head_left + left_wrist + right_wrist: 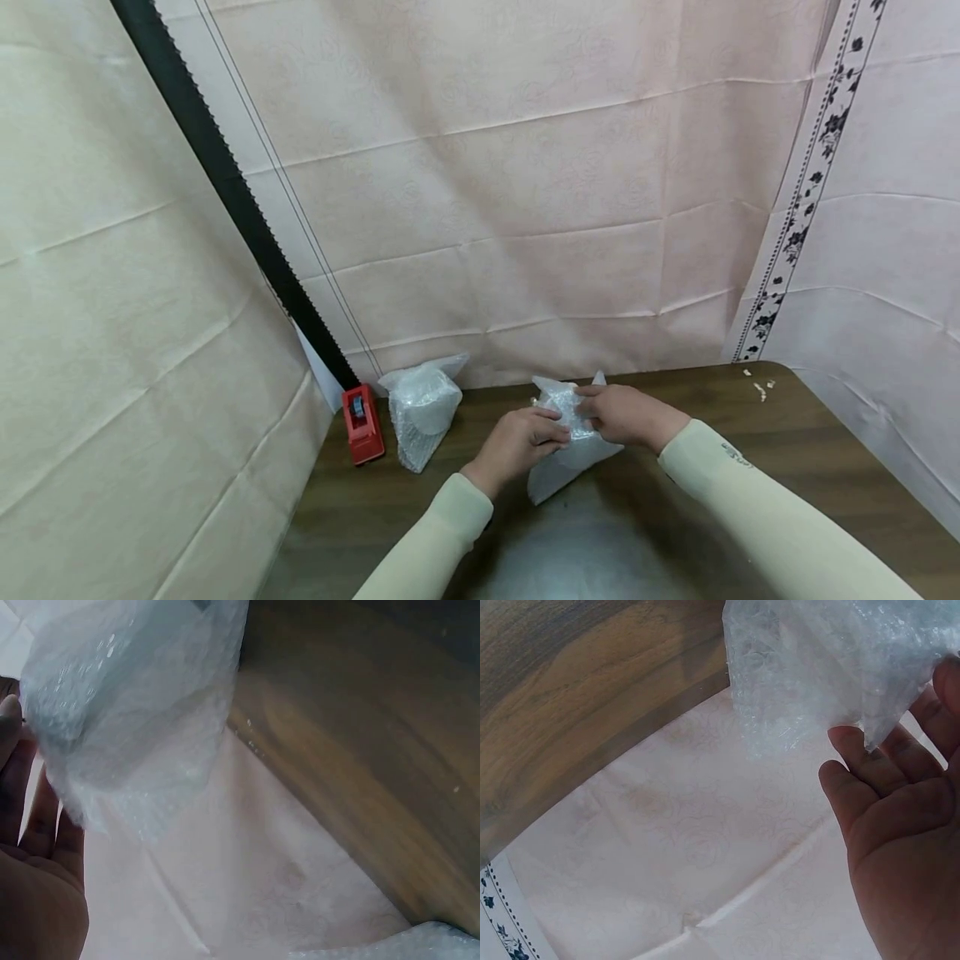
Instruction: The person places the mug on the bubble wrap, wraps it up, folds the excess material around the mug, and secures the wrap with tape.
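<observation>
A bubble-wrapped package [573,458] is between my two hands near the back of the table, its loose corners sticking up. My left hand [517,442] grips its left side; in the left wrist view the fingers [45,817] lie along the edge of the clear wrap. On the other side my right hand [630,414] pinches the wrap near the top. The right wrist view shows bent fingers [877,772] against a pointed fold of the wrap. What lies inside the package is hidden by the layers.
Another bubble-wrapped bundle [426,408] sits to the left, with a red tape dispenser [363,425] beside it. Small white scraps [761,390] lie at the back right of the wooden table [697,508]. A pale cloth [525,208] hangs behind the table.
</observation>
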`<state>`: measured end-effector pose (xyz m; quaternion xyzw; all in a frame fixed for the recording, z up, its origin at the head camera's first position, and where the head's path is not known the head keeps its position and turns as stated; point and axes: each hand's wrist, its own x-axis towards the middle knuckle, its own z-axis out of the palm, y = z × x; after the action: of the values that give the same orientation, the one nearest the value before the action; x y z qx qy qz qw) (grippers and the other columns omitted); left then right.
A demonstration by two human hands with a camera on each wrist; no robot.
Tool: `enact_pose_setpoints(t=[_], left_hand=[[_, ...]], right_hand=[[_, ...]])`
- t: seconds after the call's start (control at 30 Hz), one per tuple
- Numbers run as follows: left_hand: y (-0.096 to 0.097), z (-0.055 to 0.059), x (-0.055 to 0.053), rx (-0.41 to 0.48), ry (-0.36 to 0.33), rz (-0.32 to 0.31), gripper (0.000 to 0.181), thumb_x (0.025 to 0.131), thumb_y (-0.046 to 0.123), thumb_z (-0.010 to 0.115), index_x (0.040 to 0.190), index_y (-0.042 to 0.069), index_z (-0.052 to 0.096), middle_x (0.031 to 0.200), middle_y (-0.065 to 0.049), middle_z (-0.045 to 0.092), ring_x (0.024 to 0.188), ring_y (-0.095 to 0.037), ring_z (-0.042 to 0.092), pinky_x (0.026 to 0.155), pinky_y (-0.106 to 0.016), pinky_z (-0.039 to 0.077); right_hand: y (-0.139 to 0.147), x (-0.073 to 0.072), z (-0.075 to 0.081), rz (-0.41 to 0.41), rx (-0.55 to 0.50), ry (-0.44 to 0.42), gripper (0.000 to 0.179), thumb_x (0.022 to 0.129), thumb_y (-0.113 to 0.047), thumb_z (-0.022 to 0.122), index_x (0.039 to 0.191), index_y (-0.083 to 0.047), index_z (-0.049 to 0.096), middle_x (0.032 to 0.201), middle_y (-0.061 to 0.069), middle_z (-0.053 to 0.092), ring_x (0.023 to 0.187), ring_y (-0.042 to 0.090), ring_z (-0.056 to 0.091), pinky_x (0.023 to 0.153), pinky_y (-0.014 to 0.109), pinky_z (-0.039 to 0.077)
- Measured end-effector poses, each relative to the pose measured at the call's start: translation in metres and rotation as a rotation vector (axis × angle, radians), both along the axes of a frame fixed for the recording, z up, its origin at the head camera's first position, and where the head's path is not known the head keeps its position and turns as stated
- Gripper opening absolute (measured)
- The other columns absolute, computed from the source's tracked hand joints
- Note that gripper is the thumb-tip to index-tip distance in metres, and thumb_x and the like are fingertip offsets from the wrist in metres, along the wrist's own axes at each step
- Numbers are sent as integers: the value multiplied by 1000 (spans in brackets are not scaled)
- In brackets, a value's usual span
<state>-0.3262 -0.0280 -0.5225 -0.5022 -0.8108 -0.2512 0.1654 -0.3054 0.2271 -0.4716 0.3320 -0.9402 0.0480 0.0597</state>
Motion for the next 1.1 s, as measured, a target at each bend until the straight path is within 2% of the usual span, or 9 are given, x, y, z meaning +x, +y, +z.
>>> enact_pose_setpoints(t=[0.1,0.3,0.47,0.67,0.77,0.87,0.93,1.0,1.1], left_hand=[[0,-5,0,33,47,-12,18,94,14,92,112,15,92,110,2,90,121,-16,83,109,-27,63],[1,-8,1,85,54,-23,17,94,12,92,111,13,92,109,1,90,117,-16,84,109,-27,63],[-1,-7,3,3,64,-5,18,96,14,92,114,14,92,114,2,90,123,-13,83,116,-31,61],[-2,-3,6,-123,86,22,20,102,27,88,119,17,91,127,5,87,130,-9,79,122,-33,57],[0,-2,5,-94,55,28,18,107,28,82,119,18,91,124,4,88,121,-10,82,113,-28,62],[3,-1,3,-32,-51,54,19,106,24,82,123,15,84,117,2,89,108,-8,84,96,-19,64],[4,-2,2,-5,-105,79,21,102,21,86,121,16,79,113,3,89,102,-7,84,90,-15,63],[5,-2,1,9,-141,98,26,97,19,90,120,16,76,112,4,88,103,-7,83,89,-15,62],[8,-3,0,-3,-113,119,27,93,20,94,116,19,80,113,4,86,106,-9,81,96,-19,63]], right_hand=[[0,1,1,-1,10,5,24,102,-4,75,124,-4,83,151,23,74,103,34,83,88,46,67],[-1,3,4,-8,24,2,26,102,-4,75,126,-4,83,151,24,73,106,35,83,91,48,68],[-2,3,5,-23,22,-20,26,103,-5,75,128,-4,83,154,24,72,104,34,83,91,48,68],[0,2,5,-31,33,-18,27,103,-5,75,128,-4,82,154,23,72,106,33,83,92,48,68],[2,2,5,-27,32,-5,25,102,-3,74,125,-4,83,153,22,73,103,33,83,88,45,67],[2,2,4,-26,30,-11,25,102,-3,75,125,-4,83,153,22,72,97,31,82,83,42,66],[1,3,4,-30,27,-22,25,102,-4,75,126,-3,82,154,23,71,96,29,82,83,41,66],[-1,3,3,-35,26,-30,26,103,-5,75,128,-3,82,155,22,70,96,29,82,85,41,66],[-2,3,3,-34,29,-10,26,103,-6,76,129,-4,80,152,20,70,92,25,80,84,40,66]])
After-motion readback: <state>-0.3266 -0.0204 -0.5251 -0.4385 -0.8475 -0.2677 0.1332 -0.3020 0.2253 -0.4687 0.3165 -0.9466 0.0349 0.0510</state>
